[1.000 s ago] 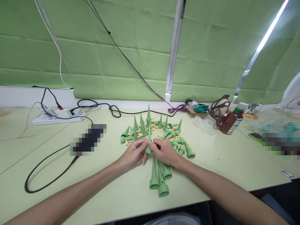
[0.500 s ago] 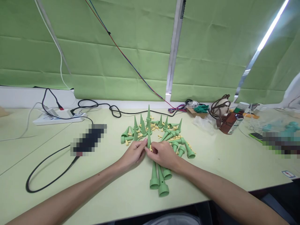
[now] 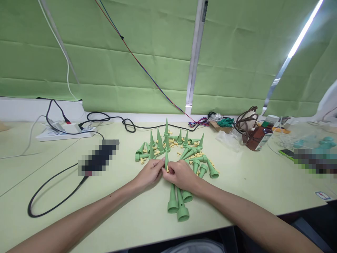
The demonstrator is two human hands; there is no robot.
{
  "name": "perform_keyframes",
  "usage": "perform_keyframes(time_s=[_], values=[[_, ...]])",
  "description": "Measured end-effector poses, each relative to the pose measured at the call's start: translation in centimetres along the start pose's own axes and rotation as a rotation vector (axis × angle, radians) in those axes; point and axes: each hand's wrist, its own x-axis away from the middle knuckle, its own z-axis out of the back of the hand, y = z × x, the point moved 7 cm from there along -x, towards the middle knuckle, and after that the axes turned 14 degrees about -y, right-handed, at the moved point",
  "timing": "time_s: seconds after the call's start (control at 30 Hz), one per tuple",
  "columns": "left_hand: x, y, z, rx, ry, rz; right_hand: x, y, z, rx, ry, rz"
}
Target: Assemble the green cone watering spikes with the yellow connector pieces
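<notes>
Both hands meet over the near side of a pile of green cone-shaped plastic spikes. My left hand (image 3: 150,172) is closed around the lower part of an upright green spike (image 3: 166,157), its point upward. My right hand (image 3: 181,173) pinches a small yellow valve-like piece (image 3: 167,169) against that spike; the fingers hide where the two meet. Green spikes (image 3: 183,212) lie just below my right hand, wide ends toward me. Beyond the hands, more spikes (image 3: 160,142) stand upright among scattered yellow pieces (image 3: 173,143).
At left lie a blurred dark device (image 3: 98,158) with a looped black cable and a white power strip (image 3: 65,133). A brown bottle (image 3: 259,137), a clear plastic bag (image 3: 229,140) and green gloves (image 3: 225,122) are at the back right. A phone (image 3: 288,153) lies far right.
The hands and the held spike have dropped slightly toward the table. The yellow piece now points more downward. Other things on the table stay put.
</notes>
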Motion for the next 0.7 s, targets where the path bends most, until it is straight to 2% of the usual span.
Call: perform_keyframes(time_s=[0.33, 0.53, 0.7], values=[[-0.01, -0.24, 0.03, 0.007, 0.008, 0.014, -0.10, 0.04, -0.03, 0.000, -0.009, 0.006], [0.04, -0.52, -0.29, 0.112, -0.020, 0.018, -0.20, 0.38, 0.50, -0.059, -0.019, -0.010], [0.08, 0.04, -0.60, 0.246, -0.046, -0.028, -0.30, 0.59, 0.70, -0.104, -0.018, 0.026]])
